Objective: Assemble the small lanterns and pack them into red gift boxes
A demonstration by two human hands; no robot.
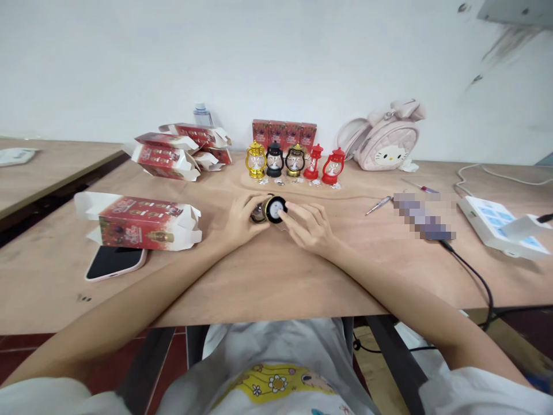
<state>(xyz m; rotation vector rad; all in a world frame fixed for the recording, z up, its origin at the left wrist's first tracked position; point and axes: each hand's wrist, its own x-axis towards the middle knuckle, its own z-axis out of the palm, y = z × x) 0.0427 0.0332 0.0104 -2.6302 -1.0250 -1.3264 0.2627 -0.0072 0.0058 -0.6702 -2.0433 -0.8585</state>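
Note:
A black and gold miniature lantern (259, 213) lies tilted on its side between my hands, its round base turned toward me. My left hand (242, 222) is closed around the lantern's body from the left. Inside the black rim of the base sits a pale round disc (277, 209). At the right side of that base, my right hand (311, 229) has its thumb and fingertips bent together on the rim and disc. Whether a small part is between those fingertips cannot be made out. A thin, clear-looking scrap shows just below the base.
Behind my hands stand several miniature lanterns (295, 161) before red boxes (285, 134). Opened cartons (166, 155) lie left, another carton (142, 222) over a phone (114, 262). Rightward are screwdrivers (379, 205), a pink bag (391, 144), a blurred-out object (421, 216) and a power strip (496, 222).

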